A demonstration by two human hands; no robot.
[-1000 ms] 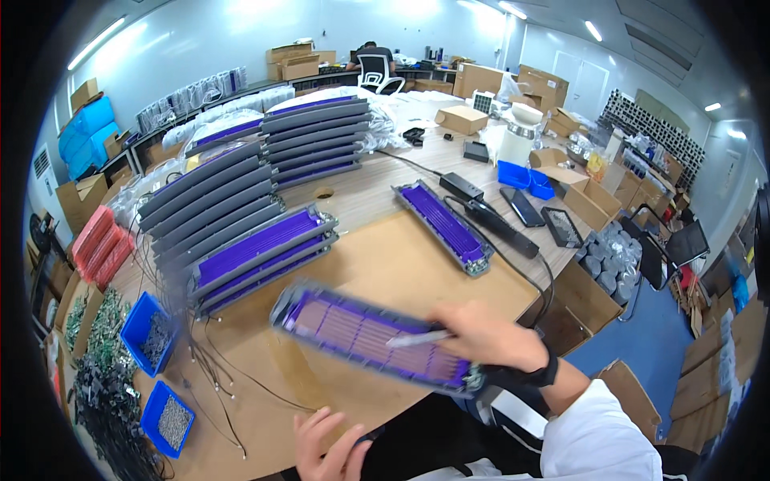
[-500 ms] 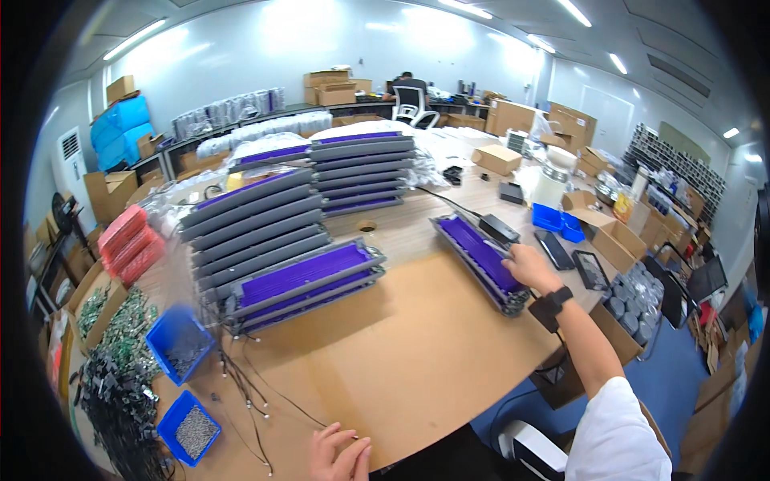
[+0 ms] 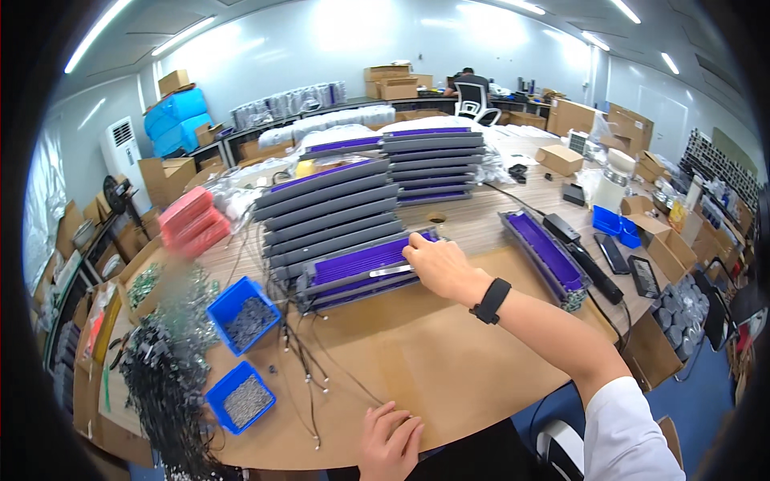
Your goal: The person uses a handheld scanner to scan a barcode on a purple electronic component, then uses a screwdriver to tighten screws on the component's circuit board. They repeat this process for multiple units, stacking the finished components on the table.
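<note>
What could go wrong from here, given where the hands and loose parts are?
The slim silver hand tool in the right hand sits at a long purple-and-grey panel, so it could scratch the purple face. Thin black wires with white ends trail loose, one running close to the left hand, and might snag. An open blue rectangular bin of small grey pieces stands beside those wires; a careless knock could perhaps spill it.

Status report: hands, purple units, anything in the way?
Right hand holding silvery tool at front purple unit. Left hand apparently empty, at mat edge. Loose cables at left.
</note>
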